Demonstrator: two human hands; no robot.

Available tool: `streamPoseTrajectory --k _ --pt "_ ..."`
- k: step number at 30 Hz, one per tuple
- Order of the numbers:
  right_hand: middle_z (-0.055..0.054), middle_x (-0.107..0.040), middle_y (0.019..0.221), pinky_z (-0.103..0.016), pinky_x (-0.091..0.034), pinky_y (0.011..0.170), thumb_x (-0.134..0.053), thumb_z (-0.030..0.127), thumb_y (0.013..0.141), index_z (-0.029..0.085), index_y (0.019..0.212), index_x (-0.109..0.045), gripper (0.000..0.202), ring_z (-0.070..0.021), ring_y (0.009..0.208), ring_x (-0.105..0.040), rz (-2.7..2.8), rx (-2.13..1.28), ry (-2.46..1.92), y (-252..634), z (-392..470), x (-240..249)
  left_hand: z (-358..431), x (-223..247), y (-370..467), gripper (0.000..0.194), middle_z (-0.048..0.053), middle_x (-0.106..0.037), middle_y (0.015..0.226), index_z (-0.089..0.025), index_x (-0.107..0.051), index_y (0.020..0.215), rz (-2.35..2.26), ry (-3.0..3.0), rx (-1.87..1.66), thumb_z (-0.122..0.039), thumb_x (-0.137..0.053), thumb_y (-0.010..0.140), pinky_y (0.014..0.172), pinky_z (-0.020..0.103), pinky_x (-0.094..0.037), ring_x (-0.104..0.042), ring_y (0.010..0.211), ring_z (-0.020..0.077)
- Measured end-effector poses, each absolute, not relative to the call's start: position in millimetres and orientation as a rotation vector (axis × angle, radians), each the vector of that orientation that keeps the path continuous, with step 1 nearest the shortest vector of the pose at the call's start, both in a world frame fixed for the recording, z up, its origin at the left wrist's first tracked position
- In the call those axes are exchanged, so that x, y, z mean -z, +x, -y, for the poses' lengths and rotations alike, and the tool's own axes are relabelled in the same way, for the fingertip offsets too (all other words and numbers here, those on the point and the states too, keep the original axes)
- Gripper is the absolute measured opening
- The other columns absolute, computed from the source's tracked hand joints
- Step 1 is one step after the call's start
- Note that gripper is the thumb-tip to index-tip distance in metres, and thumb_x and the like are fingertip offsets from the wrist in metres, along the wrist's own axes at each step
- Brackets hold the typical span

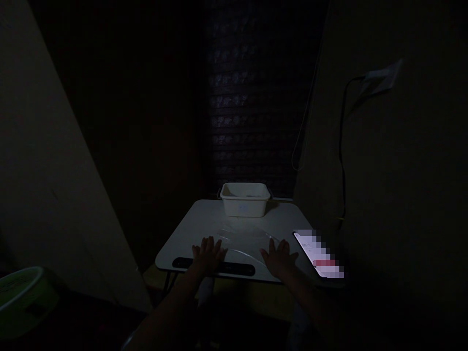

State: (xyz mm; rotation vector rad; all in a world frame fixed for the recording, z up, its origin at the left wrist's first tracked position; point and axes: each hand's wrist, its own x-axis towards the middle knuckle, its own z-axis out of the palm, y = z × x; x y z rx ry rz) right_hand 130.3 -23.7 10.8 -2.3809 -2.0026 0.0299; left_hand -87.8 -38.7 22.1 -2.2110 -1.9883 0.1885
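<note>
In dim light, my left hand (pixel 209 254) lies on the near left part of a small white table (pixel 186 226), fingers spread, by a dark slot in the table's front edge. My right hand (pixel 279 256) rests farther right on the same table, its fingers also apart. Neither hand holds anything. Between and just beyond them lies something thin and clear (pixel 246 254), perhaps a plastic sheet or bag; only its shiny edges show. A white rectangular tub (pixel 244 206) stands at the table's far edge; its contents are too dark to make out.
A lit phone (pixel 314 253), partly pixelated, is at the table's right edge. A black cable (pixel 341 146) hangs from a wall socket (pixel 382 80) on the right. A green basket (pixel 27 302) stands at lower left. Dark blinds (pixel 234 122) hang behind the table.
</note>
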Motion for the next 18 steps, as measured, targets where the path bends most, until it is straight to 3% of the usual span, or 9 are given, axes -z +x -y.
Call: streamPoseTrajectory --k 9,18 --pt "-0.022 -0.018 0.118 -0.054 -0.01 0.072 -0.015 0.054 0.069 0.015 0.117 -0.017 0.062 -0.0328 0.107 -0.009 2.011 -0.004 -2.347 130 25 -9 38 -26 -93 0.052 0.013 -0.018 0.122 -0.015 -0.023 0.115 2.103 -2.064 -0.136 -0.042 -0.007 0.074 0.077 0.054 -0.015 -0.012 0.109 0.0299" --pt "-0.022 -0.017 0.118 -0.055 -0.008 0.071 -0.016 0.053 0.069 0.015 0.117 -0.018 0.061 -0.0332 0.107 -0.009 1.997 0.021 -2.365 128 25 -9 37 -22 -58 0.051 0.006 -0.015 0.124 -0.021 -0.018 0.117 1.969 -2.216 -0.019 -0.044 -0.005 0.073 0.079 0.053 -0.012 -0.008 0.11 0.027"
